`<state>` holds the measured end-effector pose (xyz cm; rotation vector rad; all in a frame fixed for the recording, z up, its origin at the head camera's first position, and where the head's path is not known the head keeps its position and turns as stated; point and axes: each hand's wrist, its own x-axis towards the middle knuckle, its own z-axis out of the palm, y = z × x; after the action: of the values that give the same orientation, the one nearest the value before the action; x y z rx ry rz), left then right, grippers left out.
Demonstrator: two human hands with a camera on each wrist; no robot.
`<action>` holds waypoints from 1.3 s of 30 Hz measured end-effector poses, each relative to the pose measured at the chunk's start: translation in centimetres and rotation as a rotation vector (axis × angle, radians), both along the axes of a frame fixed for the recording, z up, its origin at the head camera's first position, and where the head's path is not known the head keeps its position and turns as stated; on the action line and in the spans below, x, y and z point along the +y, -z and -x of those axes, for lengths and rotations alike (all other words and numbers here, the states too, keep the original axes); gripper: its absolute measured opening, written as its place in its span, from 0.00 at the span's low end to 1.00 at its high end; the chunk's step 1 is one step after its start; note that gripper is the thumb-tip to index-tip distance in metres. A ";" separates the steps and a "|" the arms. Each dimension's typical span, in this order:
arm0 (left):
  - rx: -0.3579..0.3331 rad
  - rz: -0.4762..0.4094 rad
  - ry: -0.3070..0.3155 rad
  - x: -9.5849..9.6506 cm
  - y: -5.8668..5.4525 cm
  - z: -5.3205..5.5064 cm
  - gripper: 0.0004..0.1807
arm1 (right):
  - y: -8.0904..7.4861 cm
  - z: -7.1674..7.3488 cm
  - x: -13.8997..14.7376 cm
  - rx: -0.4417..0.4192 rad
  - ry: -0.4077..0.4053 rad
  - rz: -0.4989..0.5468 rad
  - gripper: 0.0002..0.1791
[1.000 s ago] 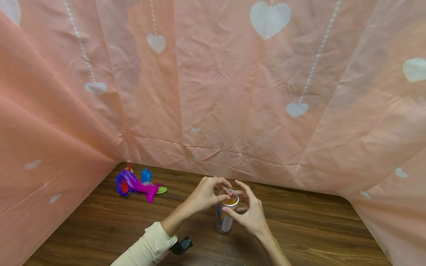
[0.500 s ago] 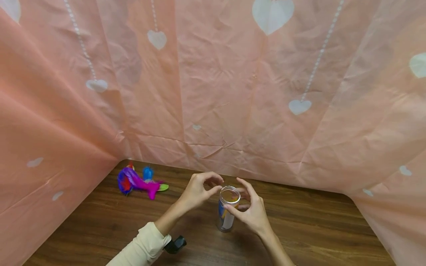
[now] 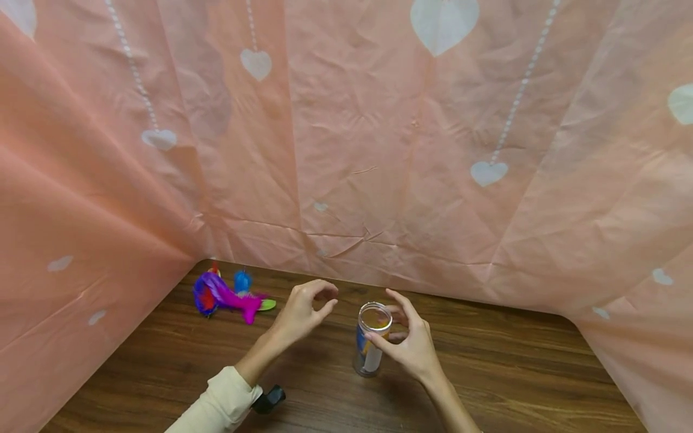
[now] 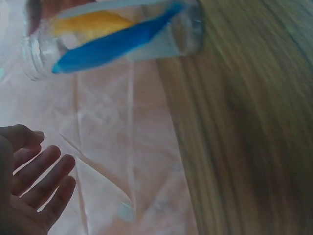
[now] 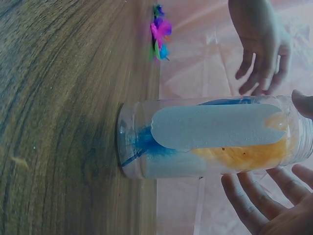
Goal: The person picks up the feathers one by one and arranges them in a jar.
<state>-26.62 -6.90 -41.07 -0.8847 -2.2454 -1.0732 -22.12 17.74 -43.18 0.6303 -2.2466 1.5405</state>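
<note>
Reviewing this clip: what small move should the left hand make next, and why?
Probably reach over to the loose feathers and pinch one. The left hand looks empty, between them and the jar; the right hand is round the upright, open-topped jar, and a blue feather and an orange feather already show inside.

We have a brown wood-grain table (image 3: 514, 373), darker streaks running along it. Standing upright on it we note a clear jar (image 5: 210, 142), mouth up. Well apart from that — at the far left corner — we find bright feathers (image 3: 230, 296) heaped together: purple, magenta, blue, red, green.
</note>
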 end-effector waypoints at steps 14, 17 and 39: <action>0.215 0.282 -0.264 -4.0 2.3 1.3 0.12 | -0.1 0.1 0.0 0.014 0.007 0.015 0.45; 0.248 0.315 -0.291 -4.8 2.8 1.6 0.12 | -0.1 0.0 0.0 0.004 0.007 0.015 0.46; 0.148 0.329 -0.467 -10.5 5.0 3.3 0.12 | 0.0 0.0 0.0 -0.014 0.008 0.023 0.45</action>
<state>-29.91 -17.38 -46.10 -0.4957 -2.3703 -0.4238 -22.07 17.69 -43.18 0.6047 -2.2352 1.5699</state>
